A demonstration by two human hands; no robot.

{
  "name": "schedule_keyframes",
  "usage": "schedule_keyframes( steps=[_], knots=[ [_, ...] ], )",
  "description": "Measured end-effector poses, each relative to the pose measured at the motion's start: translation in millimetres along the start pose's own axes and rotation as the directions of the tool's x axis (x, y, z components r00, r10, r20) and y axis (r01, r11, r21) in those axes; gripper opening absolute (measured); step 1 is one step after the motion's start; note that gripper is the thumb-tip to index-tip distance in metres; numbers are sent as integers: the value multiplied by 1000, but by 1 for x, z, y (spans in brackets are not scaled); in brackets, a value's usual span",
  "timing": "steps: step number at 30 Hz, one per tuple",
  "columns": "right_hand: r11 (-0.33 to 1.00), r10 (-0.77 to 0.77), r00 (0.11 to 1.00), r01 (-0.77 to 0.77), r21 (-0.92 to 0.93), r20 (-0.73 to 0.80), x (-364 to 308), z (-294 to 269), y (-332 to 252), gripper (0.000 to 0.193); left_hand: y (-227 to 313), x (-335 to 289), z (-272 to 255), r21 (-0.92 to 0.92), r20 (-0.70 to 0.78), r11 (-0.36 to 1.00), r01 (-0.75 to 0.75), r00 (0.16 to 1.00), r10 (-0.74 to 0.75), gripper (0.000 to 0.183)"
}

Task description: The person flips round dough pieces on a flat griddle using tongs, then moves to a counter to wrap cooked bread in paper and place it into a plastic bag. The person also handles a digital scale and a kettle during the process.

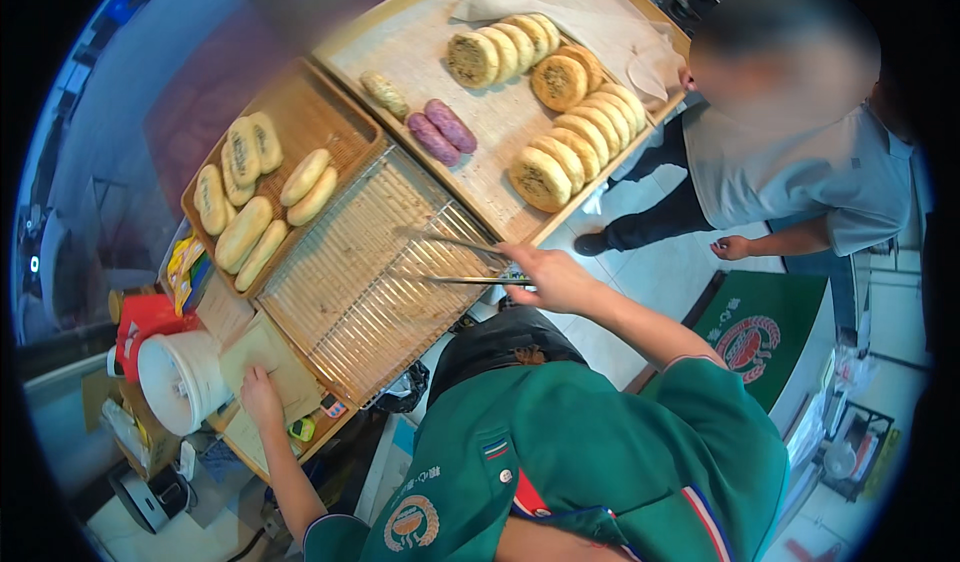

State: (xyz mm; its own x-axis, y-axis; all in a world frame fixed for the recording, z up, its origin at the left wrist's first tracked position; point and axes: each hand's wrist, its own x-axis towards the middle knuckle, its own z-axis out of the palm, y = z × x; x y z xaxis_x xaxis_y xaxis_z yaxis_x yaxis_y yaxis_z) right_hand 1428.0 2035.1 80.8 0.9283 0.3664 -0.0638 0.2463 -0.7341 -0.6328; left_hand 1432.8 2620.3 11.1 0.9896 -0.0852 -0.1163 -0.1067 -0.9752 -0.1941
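I am gripping metal tongs [470, 280] in the right hand [550, 277], closed firmly round them near the centre of the frame, their two arms standing apart over a wire rack [380, 197]. With the left hand [263, 399], at lower left, I am touching tan paper bags [288, 357]; whether it is pinching one, I cannot tell. A white bucket [200, 382] is standing just left of the bags. Above, a brown wicker tray [330, 127] is holding long pale buns [243, 234]. At upper centre, a wood-rimmed tray [400, 52] is carrying two purple rolls [433, 142] and rows of round flatbreads [540, 180]. At upper right, a person in a grey shirt [800, 177] is standing beside it.
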Motion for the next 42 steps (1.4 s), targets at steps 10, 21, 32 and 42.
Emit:
schedule_keyframes(
  steps=[10,21,32,42],
  knots=[
    [806,421,784,-554,-210,-456,-108,-55,28,47,151,64,-57,-411,-550,846,-340,832,68,20],
    [826,430,851,-505,-249,-302,-51,-52,57,28,329,118,-45,-903,-268,383,-193,951,-153,12],
    [700,438,847,-532,477,303,-33,-66,25,27,337,110,-59,-847,-367,449,-285,924,-106,9],
    [564,265,815,-565,602,516,30,-2,17,29,313,85,-68,-795,-330,518,-317,941,68,3]
  ],
)
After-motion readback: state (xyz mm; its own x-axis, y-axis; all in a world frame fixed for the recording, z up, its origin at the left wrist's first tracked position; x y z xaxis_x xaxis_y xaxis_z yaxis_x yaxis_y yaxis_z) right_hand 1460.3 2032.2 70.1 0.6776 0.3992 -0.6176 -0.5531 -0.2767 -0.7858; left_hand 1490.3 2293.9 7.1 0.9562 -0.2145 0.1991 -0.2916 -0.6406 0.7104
